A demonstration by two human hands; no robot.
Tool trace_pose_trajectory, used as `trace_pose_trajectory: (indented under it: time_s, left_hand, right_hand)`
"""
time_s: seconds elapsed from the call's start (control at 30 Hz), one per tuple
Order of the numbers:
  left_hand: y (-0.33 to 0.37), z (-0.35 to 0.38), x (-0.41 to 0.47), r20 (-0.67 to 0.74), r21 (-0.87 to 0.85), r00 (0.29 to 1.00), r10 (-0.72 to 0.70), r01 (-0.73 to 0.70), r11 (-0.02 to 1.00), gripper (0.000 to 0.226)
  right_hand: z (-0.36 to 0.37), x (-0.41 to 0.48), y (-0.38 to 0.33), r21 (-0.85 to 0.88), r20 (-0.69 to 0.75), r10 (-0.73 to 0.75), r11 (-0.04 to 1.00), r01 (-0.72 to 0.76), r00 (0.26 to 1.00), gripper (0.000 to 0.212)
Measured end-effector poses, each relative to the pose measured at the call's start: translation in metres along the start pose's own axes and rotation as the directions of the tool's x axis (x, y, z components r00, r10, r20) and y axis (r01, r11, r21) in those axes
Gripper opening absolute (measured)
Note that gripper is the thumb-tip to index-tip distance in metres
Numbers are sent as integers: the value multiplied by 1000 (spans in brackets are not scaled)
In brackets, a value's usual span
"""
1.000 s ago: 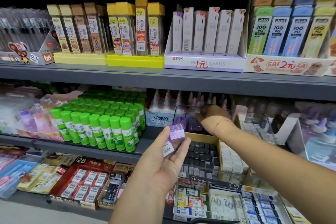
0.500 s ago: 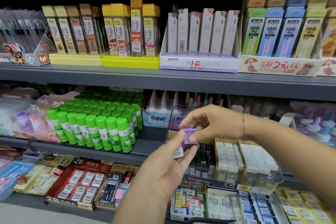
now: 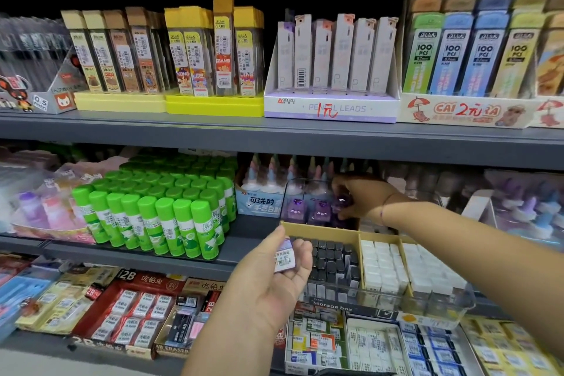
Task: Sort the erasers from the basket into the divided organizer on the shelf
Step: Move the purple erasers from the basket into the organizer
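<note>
Green glue sticks (image 3: pixel 158 217) stand upright in a packed block at the left of the middle shelf (image 3: pixel 247 238). Below them, on the lower shelf, I note red boxes of 2B erasers (image 3: pixel 137 308) lying flat.

Just right of the glue sticks, my left hand (image 3: pixel 268 281) is raised in front of the shelf edge. Its thumb and curled fingers pinch a labelled eraser (image 3: pixel 285 256), purple, with a white price sticker facing me. This eraser is outside the organizer, close to its front-left corner.

I see the clear organizer (image 3: pixel 335 307) on the middle shelf, its front wall marked "Storage box". Tan dividers (image 3: pixel 320 230) split it into compartments. The rear-left compartment holds purple erasers (image 3: pixel 305 210) set side by side. The front-left compartment is filled with black erasers (image 3: pixel 332 259).

My right hand (image 3: pixel 360 195) reaches in from the right over the organizer into the rear-left compartment. Its fingers are curled downward and pinch a second purple eraser (image 3: pixel 340 203) at the right end of the purple row. I cannot tell whether this piece rests on the compartment floor or hangs just above it.

Further right, white erasers (image 3: pixel 381 262) fill the front compartments beside the black ones, under my right forearm.
</note>
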State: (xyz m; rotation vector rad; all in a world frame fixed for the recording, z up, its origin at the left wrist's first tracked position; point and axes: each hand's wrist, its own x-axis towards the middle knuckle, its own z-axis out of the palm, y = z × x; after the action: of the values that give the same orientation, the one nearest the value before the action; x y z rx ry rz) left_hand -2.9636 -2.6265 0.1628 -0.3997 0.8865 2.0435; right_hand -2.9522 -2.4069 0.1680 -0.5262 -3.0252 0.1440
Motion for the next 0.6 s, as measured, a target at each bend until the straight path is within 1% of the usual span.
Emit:
trace_pose_trajectory:
  time_s: [0.1,0.23,0.43,0.53,0.6]
  left_hand:
    - [0,1,1,-9,2,1000,2,-2,1000,19]
    - [0,2,1,-4,-3,1000,-4,4,1000,19]
    - [-1,1,2,-5,-12,1000,-4,3,1000,18]
    - [-1,1,1,-6,-12,1000,-1,1,1000,18]
    - [-1,2,1,-6,-15,1000,-2,2,1000,19]
  right_hand:
    - [6,2,-1,-8,-16,-31,999,31,999,34]
    - [11,2,-1,-75,-14,-50,996,49,999,31]
    - [12,6,0,15,42,-35,999,35,999,15]
    - [10,4,1,20,15,-36,999,36,999,8]
    - [9,1,2,1,-7,-26,1000,26,1000,10]
